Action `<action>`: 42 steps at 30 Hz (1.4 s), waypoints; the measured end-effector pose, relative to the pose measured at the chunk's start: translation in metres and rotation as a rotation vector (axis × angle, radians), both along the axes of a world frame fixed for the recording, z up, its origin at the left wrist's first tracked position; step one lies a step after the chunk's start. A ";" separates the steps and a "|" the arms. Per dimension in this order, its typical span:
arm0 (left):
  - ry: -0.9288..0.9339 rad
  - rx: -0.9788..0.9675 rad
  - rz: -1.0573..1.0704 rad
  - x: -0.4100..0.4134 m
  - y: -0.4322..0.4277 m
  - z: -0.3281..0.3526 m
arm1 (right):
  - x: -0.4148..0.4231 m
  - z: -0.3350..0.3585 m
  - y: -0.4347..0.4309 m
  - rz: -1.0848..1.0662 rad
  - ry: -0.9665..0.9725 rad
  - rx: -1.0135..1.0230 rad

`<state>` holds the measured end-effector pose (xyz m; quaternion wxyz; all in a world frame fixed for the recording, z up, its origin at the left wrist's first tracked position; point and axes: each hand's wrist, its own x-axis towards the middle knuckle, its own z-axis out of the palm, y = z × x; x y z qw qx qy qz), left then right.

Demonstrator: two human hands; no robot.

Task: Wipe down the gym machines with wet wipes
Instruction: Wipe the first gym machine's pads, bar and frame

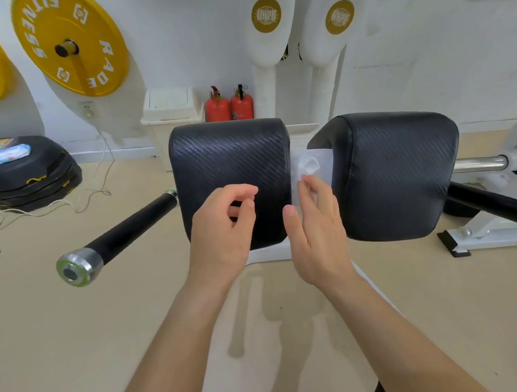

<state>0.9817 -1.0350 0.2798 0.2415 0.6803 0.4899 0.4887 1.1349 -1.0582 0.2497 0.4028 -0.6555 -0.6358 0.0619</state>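
The right hand reaches into the gap between two black pads, its fingers pinching the lower edge of a white wipe. The wipe hangs crumpled in that gap, just above the fingertips. It looks thin, limp and damp, likely to tear or bunch if pulled hard; a pinch at a corner, or a loose wad in the palm, should serve best. The left hand hovers in front of the left pad, fingers curled loosely, thumb close to the forefinger, holding nothing that can be seen. The right pad sits just beside the wipe. Both pads look soft, with a woven vinyl texture that should wipe easily. A black bar with a metal end juts out to the left. Farther left, a wipes pack lies on stacked black plates; whether it is open cannot be told. A closed white bin stands by the wall, contents hidden.
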 end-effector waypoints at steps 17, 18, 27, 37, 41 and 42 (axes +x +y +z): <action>0.235 -0.622 -0.099 0.020 -0.066 0.248 | 0.022 0.296 -0.071 0.221 -0.023 -0.692; 0.251 -0.637 -0.087 0.016 -0.070 0.260 | 0.019 0.309 -0.071 0.228 -0.028 -0.712; 0.219 -0.773 0.050 -0.043 -0.110 0.301 | -0.037 0.351 -0.076 0.379 -0.125 -0.805; 0.174 -0.934 -0.141 -0.240 -0.117 0.262 | -0.201 0.298 -0.094 0.385 -0.126 -0.888; 0.308 -0.952 -0.268 -0.333 -0.108 0.213 | -0.295 0.253 -0.112 0.303 -0.124 -1.059; 0.326 -0.966 -0.283 -0.351 -0.106 0.202 | -0.316 0.240 -0.116 0.278 -0.087 -1.091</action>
